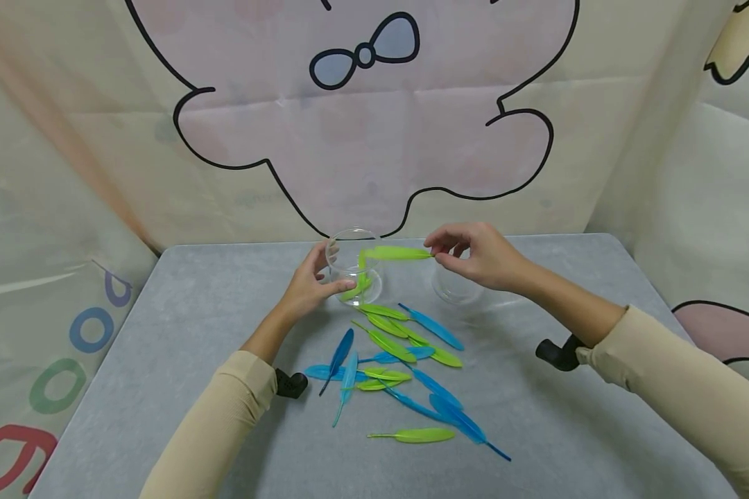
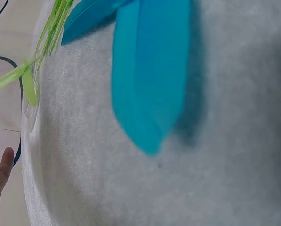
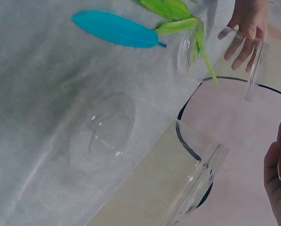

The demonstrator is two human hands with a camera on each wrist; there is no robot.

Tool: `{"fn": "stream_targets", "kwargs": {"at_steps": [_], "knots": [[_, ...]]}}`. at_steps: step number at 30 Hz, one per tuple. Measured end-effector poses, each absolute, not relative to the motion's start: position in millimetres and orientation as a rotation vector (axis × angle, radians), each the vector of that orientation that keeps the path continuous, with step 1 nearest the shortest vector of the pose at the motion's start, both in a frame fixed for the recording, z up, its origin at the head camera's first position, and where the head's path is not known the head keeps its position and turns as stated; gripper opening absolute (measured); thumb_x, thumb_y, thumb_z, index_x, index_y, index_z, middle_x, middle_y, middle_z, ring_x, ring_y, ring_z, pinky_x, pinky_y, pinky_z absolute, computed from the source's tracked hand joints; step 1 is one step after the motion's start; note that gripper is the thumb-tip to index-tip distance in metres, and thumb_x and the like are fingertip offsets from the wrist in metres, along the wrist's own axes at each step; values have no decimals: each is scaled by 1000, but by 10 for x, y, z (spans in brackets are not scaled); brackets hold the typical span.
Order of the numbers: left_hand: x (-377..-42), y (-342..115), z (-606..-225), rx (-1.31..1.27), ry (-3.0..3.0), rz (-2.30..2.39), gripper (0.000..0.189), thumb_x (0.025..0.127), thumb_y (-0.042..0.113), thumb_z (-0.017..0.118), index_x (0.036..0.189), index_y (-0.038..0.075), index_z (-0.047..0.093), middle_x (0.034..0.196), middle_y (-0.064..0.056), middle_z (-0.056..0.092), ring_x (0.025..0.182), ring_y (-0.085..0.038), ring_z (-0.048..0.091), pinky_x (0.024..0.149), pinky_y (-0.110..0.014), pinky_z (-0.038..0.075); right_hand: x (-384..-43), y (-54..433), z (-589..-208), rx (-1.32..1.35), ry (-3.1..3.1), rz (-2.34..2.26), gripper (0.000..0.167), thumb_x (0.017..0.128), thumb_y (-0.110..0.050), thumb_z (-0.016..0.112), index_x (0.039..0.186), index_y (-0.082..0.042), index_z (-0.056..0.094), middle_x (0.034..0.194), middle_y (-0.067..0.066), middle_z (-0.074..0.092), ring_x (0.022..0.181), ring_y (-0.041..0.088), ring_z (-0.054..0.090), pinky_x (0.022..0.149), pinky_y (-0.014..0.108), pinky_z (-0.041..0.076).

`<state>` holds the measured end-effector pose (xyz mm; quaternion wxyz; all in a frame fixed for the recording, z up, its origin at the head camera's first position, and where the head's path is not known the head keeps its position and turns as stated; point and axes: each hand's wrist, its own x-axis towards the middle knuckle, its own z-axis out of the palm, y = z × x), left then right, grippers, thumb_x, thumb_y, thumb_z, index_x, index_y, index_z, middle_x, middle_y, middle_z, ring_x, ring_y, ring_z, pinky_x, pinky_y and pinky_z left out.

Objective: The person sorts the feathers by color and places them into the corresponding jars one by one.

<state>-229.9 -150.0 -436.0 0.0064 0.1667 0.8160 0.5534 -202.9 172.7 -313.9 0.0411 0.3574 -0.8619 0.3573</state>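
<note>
My left hand (image 1: 308, 281) holds a clear plastic cup (image 1: 381, 284), with the thumb in front and the fingers round its far side. Inside that cup stand a few green feathers (image 3: 200, 42). My right hand (image 1: 483, 256) pinches another green feather (image 1: 406, 254) by its end, level, with the other end at the cup's rim. Below this hand a second clear cup (image 1: 457, 290) stands upright, partly hidden by it; no feathers show in it in the right wrist view. Left fingers (image 2: 4, 165) enter the left wrist view at its edge.
Several loose green feathers (image 1: 390, 343) and blue feathers (image 1: 437, 326) lie in a pile on the grey tabletop (image 1: 225, 277) in front of the cups. One green feather (image 1: 424, 435) lies apart, nearest the front. A printed cloth wall (image 1: 362, 138) rises behind the table's back edge.
</note>
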Motion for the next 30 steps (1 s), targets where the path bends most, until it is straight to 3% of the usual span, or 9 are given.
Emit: {"fn": "stream_targets", "kwargs": {"at_steps": [10, 30], "knots": [[-2310, -1499, -4368, 535, 2552, 1734, 86, 86, 17, 80, 154, 10, 29, 155, -17, 39, 142, -32, 37, 111, -59, 31, -2198, 1577, -3102, 1039, -2690, 955, 17, 92, 0, 66, 108, -4, 71, 92, 3, 70, 86, 17, 63, 76, 36, 54], [-2303, -1502, -4365, 515, 2543, 1741, 86, 86, 18, 80, 155, 10, 29, 155, -16, 39, 142, -31, 37, 112, -60, 30, -2343, 1192, -3165, 1072, -2770, 823, 17, 92, -1, 65, 109, -1, 71, 91, 7, 71, 85, 20, 65, 80, 37, 55]]}}
